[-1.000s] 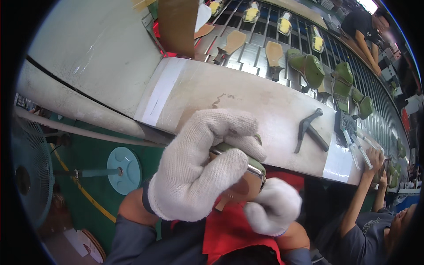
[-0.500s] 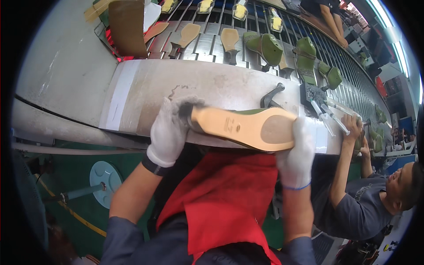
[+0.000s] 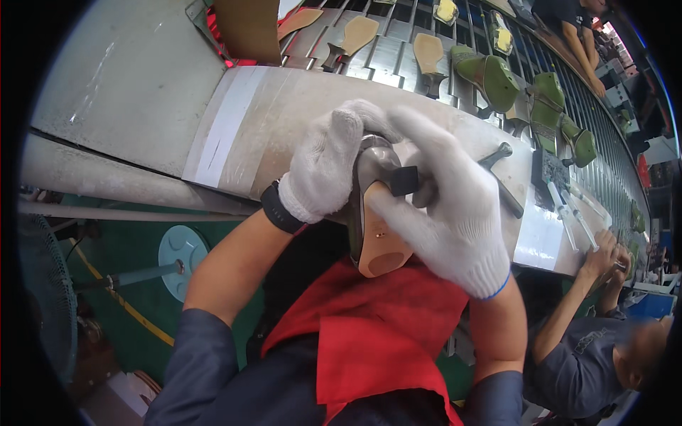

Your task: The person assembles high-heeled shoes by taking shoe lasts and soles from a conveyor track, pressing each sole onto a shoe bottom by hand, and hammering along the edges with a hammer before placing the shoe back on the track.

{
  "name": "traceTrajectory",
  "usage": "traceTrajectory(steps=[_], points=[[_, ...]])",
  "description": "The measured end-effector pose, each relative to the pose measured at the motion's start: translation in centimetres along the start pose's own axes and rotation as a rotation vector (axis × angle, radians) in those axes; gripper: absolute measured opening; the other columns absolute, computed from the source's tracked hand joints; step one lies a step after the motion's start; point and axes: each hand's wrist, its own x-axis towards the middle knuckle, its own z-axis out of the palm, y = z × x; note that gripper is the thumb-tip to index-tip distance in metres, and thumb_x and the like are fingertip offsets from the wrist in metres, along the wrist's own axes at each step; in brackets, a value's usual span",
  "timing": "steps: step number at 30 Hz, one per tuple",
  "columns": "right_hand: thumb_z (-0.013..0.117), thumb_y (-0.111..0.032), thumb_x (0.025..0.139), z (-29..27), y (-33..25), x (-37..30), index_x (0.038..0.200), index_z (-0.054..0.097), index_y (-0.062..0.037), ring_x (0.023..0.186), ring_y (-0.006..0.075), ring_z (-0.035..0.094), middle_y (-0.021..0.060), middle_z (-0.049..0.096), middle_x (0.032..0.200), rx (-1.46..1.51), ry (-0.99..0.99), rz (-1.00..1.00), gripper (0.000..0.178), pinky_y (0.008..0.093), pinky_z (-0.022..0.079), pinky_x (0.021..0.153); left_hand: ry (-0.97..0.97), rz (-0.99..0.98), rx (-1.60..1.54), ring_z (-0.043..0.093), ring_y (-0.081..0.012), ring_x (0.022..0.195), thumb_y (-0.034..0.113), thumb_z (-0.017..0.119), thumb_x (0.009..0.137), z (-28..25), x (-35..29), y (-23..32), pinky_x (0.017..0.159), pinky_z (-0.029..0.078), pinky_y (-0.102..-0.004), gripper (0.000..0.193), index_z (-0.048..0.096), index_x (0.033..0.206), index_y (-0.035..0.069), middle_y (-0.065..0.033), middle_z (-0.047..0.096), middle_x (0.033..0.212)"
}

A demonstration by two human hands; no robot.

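A high-heeled shoe (image 3: 382, 234) is turned over in front of my red apron, its tan sole up and its toe toward me. Its dark heel (image 3: 405, 180) sticks up between my two white-gloved hands. My left hand (image 3: 330, 160) curls round the back end of the shoe from the left. From the right, my right hand (image 3: 455, 209) grips about the heel, its thumb lying along the sole. The shoe's upper is mostly hidden beneath the sole and by the gloves.
A hammer-like tool (image 3: 503, 177) lies on the bench (image 3: 273, 128). Syringes (image 3: 568, 213) lie beside a dark block (image 3: 550, 170) at right. Beyond, the conveyor carries tan soles (image 3: 359, 35) and green shoes (image 3: 490, 78). A co-worker's hands (image 3: 607, 252) are close at right.
The shoe has swung from lying crosswise to toe toward me. My right hand has moved from the toe to the heel; my left has shifted right. The view has turned slightly.
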Motion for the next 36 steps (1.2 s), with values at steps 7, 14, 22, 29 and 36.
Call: traceTrajectory(steps=[7, 14, 22, 29, 36], points=[[0.092, -0.002, 0.079, 0.7, 0.5, -1.0, 0.125, 0.078, -0.0021, 0.068, 0.0275, 0.069, 0.0118, 0.073, 0.085, -0.307, -0.009, -0.369, 0.048, 0.0394, 0.056, 0.063, 0.020, -0.041, 0.023, 0.071, -0.0181, 0.102, 0.066, 0.017, 0.117, -1.6, -0.4, -0.2, 0.095, 0.057, -0.0334, 0.087, 0.070, 0.121, -0.003, -0.0122, 0.074, 0.116], [0.092, -0.001, 0.076, 2.9, 1.8, -0.5, 0.125, 0.079, -0.0002, 0.069, 0.0292, 0.069, 0.0118, 0.073, 0.087, -0.349, -0.011, -0.384, 0.050, 0.0400, 0.056, 0.063, 0.007, -0.137, 0.111, 0.068, -0.0202, 0.101, 0.088, 0.003, 0.102, -2.0, -0.4, -0.1, 0.096, 0.054, -0.0357, 0.115, 0.075, 0.112, -0.002, -0.0111, 0.071, 0.114], [0.091, -0.001, 0.075, 3.5, 2.1, -0.1, 0.124, 0.078, 0.0007, 0.067, 0.0291, 0.068, 0.0127, 0.072, 0.086, -0.362, 0.004, -0.431, 0.051, 0.0395, 0.055, 0.061, -0.026, -0.029, 0.207, 0.068, -0.0216, 0.103, 0.084, 0.005, 0.106, -2.6, -0.2, 0.2, 0.097, 0.053, -0.0368, 0.111, 0.074, 0.111, -0.002, -0.0135, 0.071, 0.113], [0.080, -0.003, 0.074, 3.2, 1.3, 1.0, 0.129, 0.075, -0.0013, 0.071, 0.0230, 0.066, 0.0037, 0.064, 0.087, -0.543, -0.116, -0.413, 0.055, 0.0379, 0.054, 0.061, -0.048, 0.033, 0.083, 0.068, -0.0192, 0.101, 0.065, 0.033, 0.116, -3.5, 0.1, 0.2, 0.093, 0.053, -0.0348, 0.079, 0.074, 0.108, -0.002, -0.0125, 0.071, 0.113], [0.077, -0.011, 0.092, 4.4, 5.5, 2.4, 0.119, 0.075, -0.0054, 0.076, 0.0184, 0.073, 0.0065, 0.073, 0.086, 0.179, 0.005, 0.172, 0.027, 0.0352, 0.058, 0.073, -0.025, -0.437, -0.194, 0.069, -0.0157, 0.092, 0.025, 0.056, 0.111, -6.3, 2.7, 0.0, 0.088, 0.055, -0.0320, 0.033, 0.076, 0.108, -0.002, -0.0093, 0.076, 0.101]])
